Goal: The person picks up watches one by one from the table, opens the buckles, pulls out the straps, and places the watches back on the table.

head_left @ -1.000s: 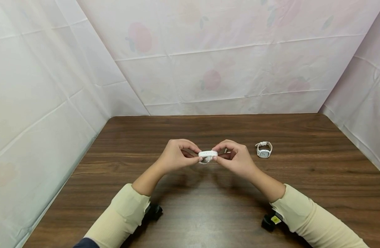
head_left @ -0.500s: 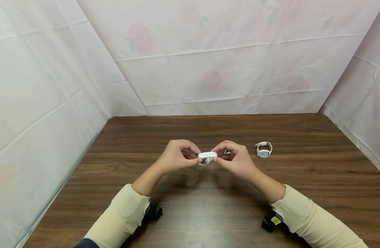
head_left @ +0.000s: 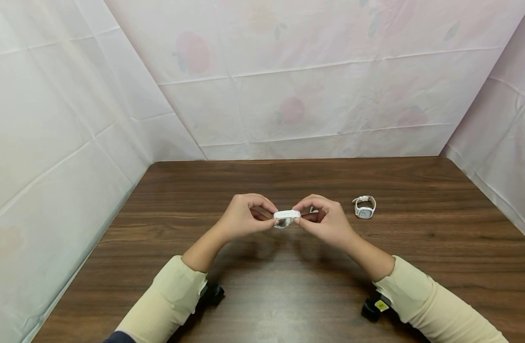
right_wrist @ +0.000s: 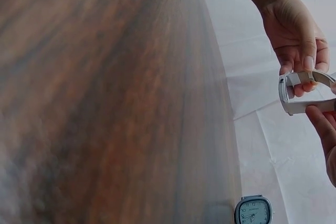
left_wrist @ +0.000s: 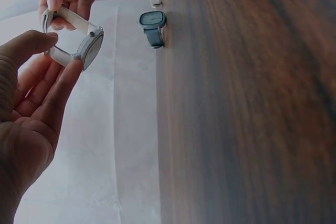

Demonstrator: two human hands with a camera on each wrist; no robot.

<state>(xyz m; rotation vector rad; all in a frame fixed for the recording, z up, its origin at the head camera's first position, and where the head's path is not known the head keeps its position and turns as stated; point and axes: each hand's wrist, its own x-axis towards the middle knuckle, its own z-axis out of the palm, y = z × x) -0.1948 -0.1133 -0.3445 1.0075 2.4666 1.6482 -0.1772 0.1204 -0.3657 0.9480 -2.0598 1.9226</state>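
A white wristwatch [head_left: 287, 215] is held above the table between both hands, its strap forming a loop. In the left wrist view its round-cornered case [left_wrist: 92, 49] faces away to the right. My left hand [head_left: 248, 214] pinches the strap side from the left with thumb and fingers. From the other side, my right hand [head_left: 325, 216] pinches the opposite end of the strap, around the buckle area. The right wrist view shows the left hand [right_wrist: 296, 35] beyond the watch, and only part of the right hand [right_wrist: 324, 129] at the frame's edge.
A second white watch [head_left: 365, 208] stands on the brown table [head_left: 417, 267] to the right. A darker blue-grey watch [left_wrist: 153, 20] stands beside it in the left wrist view; the right hand mostly hides it in the head view. White printed sheets [head_left: 262, 95] hang behind the table.
Both hands keep their grip on the white watch, which has tipped and lowered very slightly. The other watches stay where they were.
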